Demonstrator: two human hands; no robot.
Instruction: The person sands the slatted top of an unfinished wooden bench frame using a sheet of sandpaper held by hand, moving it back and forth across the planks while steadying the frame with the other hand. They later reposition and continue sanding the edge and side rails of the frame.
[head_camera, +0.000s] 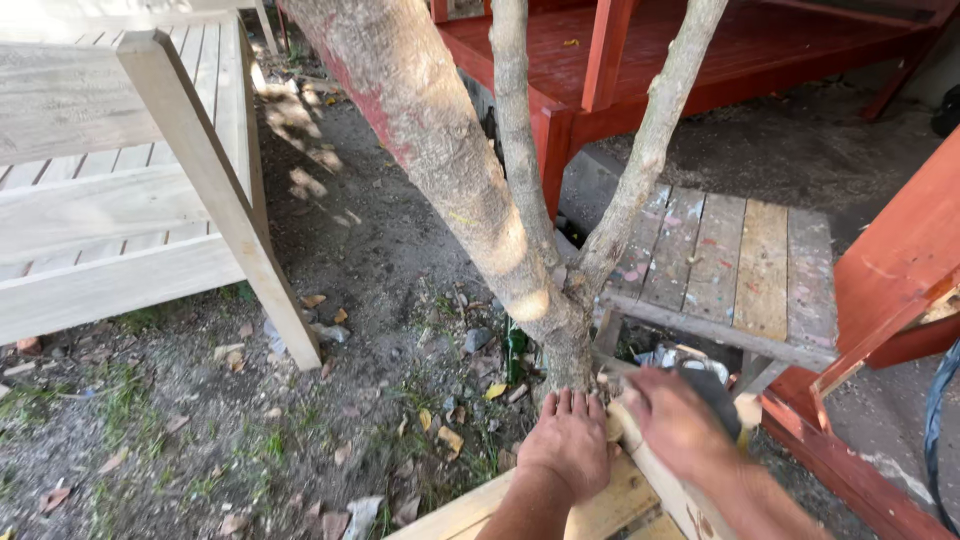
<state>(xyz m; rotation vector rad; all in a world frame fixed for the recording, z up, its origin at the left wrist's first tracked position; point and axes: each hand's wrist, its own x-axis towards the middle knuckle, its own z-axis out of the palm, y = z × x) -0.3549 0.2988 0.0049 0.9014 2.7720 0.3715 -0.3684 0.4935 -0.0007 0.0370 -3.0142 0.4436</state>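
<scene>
My left hand (568, 442) lies flat, fingers together, pressing down on a pale wooden frame (600, 512) at the bottom of the head view. Just to its right, my right hand (676, 420) is blurred and wraps over a dark hand-held tool (716, 392) that rests on a slanted pale wooden rail (668, 490) of the same frame. Both hands sit right at the foot of a forked tree trunk (470, 190).
A bare pale wooden bench frame (150, 200) stands at the left on dirt ground (300, 420) with dry leaves. A small weathered slatted table (735, 265) is right of the tree. Red-painted wooden furniture (700, 50) fills the back and right edge (890, 270).
</scene>
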